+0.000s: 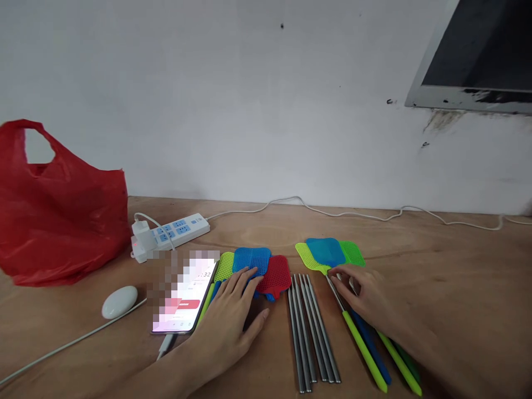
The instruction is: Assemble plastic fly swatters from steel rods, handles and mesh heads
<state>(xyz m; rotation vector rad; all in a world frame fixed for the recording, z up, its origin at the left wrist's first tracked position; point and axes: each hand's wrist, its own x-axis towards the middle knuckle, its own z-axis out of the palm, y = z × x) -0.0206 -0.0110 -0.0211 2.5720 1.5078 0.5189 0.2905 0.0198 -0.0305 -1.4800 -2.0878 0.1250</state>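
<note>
My left hand (233,313) lies open, fingers apart, over the left group of fly swatters; its fingertips touch the blue fly swatter (253,259). Beside it show a red fly swatter (277,275) and a yellow-green fly swatter (224,266); their handles are partly hidden by the hand and the phone. My right hand (363,291) is curled at the neck of another yellow-green fly swatter (310,257), thumb and fingers closed on its thin metal shaft. Next to that head lie a second blue fly swatter (326,251) and a green fly swatter (353,254). Several metal rods (310,332) lie between my hands.
A lit phone (187,296) with a cable lies left of my left hand. Farther left are a white oval object (119,302), a white power strip (178,233) and a red plastic bag (62,210). A thin cord (332,214) runs along the wall.
</note>
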